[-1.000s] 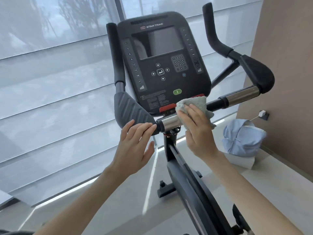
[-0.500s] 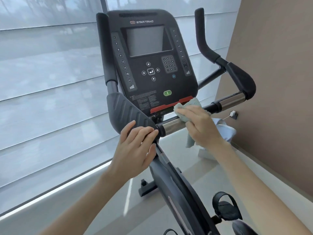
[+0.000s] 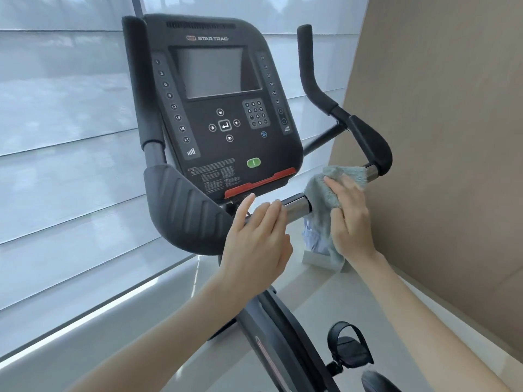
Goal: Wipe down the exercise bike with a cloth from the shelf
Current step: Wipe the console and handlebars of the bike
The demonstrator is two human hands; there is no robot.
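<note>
The black exercise bike (image 3: pixel 218 108) fills the middle of the view, its console facing me. A chrome handlebar (image 3: pixel 297 206) runs below the console towards the right grip pad (image 3: pixel 373 145). My right hand (image 3: pixel 351 219) presses a pale grey-green cloth (image 3: pixel 322 190) around the right part of that bar, just left of the grip pad. My left hand (image 3: pixel 254 244) rests on the bar's left end beside the left grip pad (image 3: pixel 181 207), fingers loosely spread, holding nothing.
White window blinds (image 3: pixel 65 137) stand behind and left of the bike. A beige wall (image 3: pixel 452 137) closes the right side. A light blue bundle on a white box (image 3: pixel 314 250) sits on the floor behind the cloth. A pedal (image 3: pixel 348 349) shows at the bottom right.
My right hand has slid the cloth along the bar from near the console's base out to the right grip pad. My left hand has loosened its grip and shifted slightly right.
</note>
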